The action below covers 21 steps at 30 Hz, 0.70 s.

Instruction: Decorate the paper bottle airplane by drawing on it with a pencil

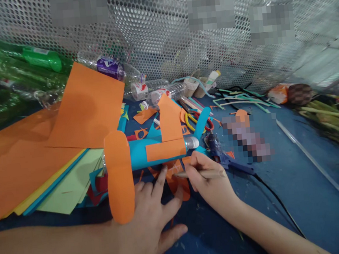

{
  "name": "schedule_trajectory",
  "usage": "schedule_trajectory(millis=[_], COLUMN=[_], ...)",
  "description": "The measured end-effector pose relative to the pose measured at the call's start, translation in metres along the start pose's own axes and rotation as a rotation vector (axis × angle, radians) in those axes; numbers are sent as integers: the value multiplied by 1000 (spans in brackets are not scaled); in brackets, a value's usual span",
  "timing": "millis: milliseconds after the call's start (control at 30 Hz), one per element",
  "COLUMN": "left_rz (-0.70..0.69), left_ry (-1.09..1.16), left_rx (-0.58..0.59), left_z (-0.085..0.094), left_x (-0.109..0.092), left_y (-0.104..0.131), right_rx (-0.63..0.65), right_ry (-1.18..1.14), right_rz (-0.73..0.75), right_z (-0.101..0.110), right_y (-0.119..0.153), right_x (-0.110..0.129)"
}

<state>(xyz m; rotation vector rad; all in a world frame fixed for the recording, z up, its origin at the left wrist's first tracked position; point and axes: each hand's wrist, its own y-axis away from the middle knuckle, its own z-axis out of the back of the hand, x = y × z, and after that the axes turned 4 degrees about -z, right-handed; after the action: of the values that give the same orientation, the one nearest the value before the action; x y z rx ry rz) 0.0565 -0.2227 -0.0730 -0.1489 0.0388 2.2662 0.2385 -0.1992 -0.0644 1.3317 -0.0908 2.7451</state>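
From where I stand, illumination is moderate and diffuse, brightest toward the upper right. Specular glare occurs on the green bottles [43,59] and perforated sheet [155,29]. Soft shadow darkens the orange cutout [174,185] under the pen [213,173]. Outer edges appear stretched and soft; right corners darken. Pixelated blocks mask several areas.

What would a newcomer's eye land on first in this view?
Probably the blue-wrapped bottle with orange paper pieces on it, lying across the middle. Just below, the right hand holds a pen-like tool to an orange cutout, with the left hand spread partly over it. Large orange sheets stand out at left.
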Motion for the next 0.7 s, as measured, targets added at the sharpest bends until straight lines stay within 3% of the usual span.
schedule_trajectory(millis=[433, 700], left_rz=[-14, -8], left_ry=[-7, -5], left_rx=[-36, 38], left_z=[-4, 5], left_x=[1, 1], left_y=[1, -1], right_rx=[108, 70], right_ry=[-244, -640], right_rz=[-32, -170], right_z=[-5, 6], right_y=[-7, -11], right_x=[-4, -11])
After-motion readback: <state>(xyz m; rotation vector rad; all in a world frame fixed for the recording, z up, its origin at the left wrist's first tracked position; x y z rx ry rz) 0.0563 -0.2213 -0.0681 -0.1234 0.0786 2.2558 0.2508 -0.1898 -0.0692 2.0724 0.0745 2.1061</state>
